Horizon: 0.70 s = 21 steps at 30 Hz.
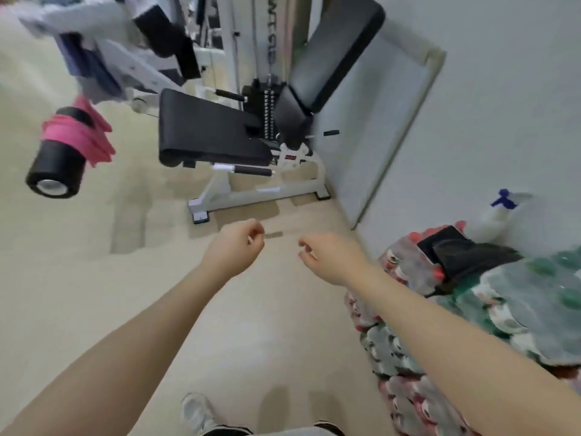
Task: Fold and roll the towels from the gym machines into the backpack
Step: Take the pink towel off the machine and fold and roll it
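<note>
Pink towel (82,138) draped over black roller (58,166) (lettering blurred).

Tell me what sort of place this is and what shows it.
Most likely a small gym or home workout room. A white-framed weight machine with black padded seat and a black weight stack stands by the wall, and a pink towel is draped over a black foam roller pad.
</note>
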### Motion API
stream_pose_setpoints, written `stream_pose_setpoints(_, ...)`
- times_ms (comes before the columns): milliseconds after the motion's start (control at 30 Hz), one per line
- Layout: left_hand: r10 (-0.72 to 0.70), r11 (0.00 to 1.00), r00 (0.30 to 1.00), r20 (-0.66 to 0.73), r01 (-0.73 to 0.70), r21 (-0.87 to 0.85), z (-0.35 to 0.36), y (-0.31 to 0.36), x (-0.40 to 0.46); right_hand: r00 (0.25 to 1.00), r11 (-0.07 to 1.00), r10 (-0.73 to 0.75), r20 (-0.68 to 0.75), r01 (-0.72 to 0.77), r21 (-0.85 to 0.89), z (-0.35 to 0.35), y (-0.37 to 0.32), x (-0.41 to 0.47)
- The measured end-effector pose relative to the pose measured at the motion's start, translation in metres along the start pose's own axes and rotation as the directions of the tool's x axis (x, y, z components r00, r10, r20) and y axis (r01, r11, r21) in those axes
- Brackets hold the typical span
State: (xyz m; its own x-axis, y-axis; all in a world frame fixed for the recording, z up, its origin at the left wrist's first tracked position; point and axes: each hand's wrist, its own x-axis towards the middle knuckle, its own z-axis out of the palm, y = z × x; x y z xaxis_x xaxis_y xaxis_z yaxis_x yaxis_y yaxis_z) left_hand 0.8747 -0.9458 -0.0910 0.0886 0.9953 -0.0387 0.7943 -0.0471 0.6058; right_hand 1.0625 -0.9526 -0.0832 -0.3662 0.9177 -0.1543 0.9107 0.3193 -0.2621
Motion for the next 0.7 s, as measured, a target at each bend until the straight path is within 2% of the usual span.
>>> stream_pose_setpoints(167,-0.198,0.98,0.969,-0.146,0.192,-0.054,-0.111,-0.141,0.003,0.98,0.98,-0.193,0.053,0.196,-0.041,0.018,-0.133,0.119)
stream_pose_setpoints(367,-0.371,0.929,0.876,-0.308,0.346,-0.134,-0.224,-0.267,0.016,0.937,0.938,-0.34,0.075,0.344,-0.046,0.034,-0.265,0.246)
stream_pose_setpoints(500,-0.45,0.892,0.83,-0.331,0.401,-0.206,-0.266,-0.328,0.045,0.925,0.927,-0.375,0.068,0.375,0.003,0.042,-0.317,0.321)
stream_pose_setpoints(700,-0.484,0.874,0.813,-0.323,0.432,-0.22,-0.32,-0.421,0.143,0.92,0.924,-0.377,0.108,0.381,-0.018,0.055,-0.358,0.465)
